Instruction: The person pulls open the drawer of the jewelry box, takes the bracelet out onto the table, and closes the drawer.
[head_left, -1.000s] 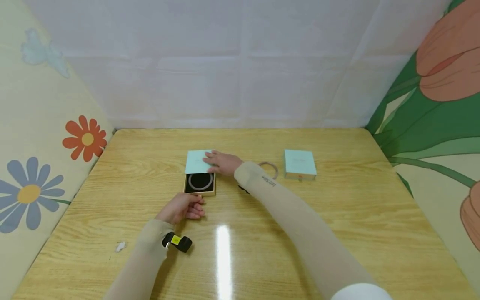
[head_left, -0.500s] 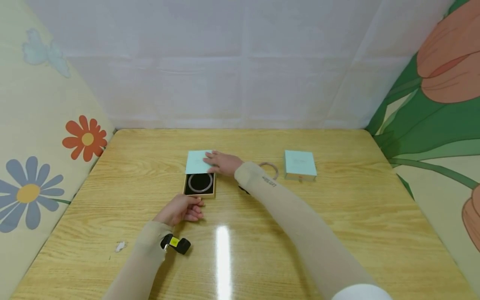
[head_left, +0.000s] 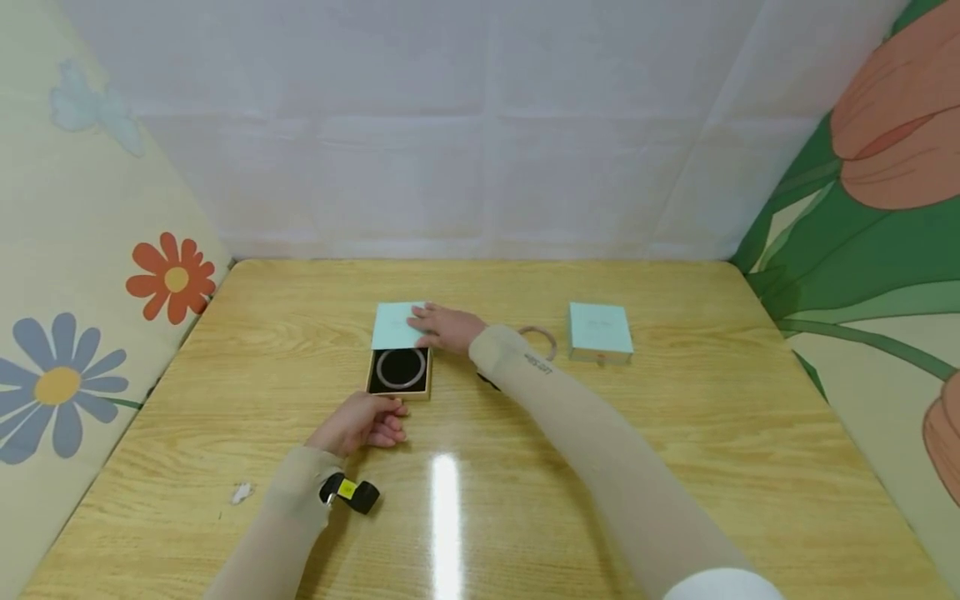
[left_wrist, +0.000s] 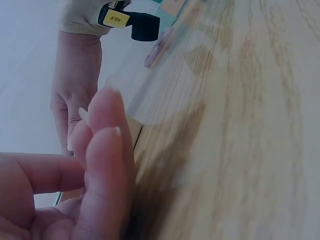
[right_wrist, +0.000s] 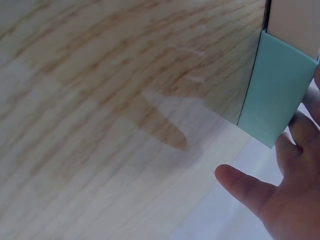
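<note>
A pale teal box sleeve [head_left: 393,325] lies on the table with its drawer [head_left: 417,395] pulled out toward me. Inside the drawer a pinkish-grey bangle [head_left: 380,369] rests on black lining. My left hand [head_left: 358,423] pinches the middle of the drawer's front edge between thumb and forefinger, the other fingers loosely curled. The exact grip is hidden in the left wrist view. My right hand [head_left: 450,327] rests straight fingers on the sleeve's top right side. In the right wrist view its thumb stands apart from the teal sleeve [right_wrist: 275,90].
Right of the right wrist, a second bangle [head_left: 553,340] lies on the wooden table [head_left: 712,417], partly hidden by the sleeve of my arm. A closed teal box [head_left: 600,327] stands farther right. White cloth [head_left: 480,167] hangs behind the table.
The drawer has slid slightly farther out toward me, with my left hand moving back along with it. More of the black lining and bangle shows. My right hand stays on the sleeve.
</note>
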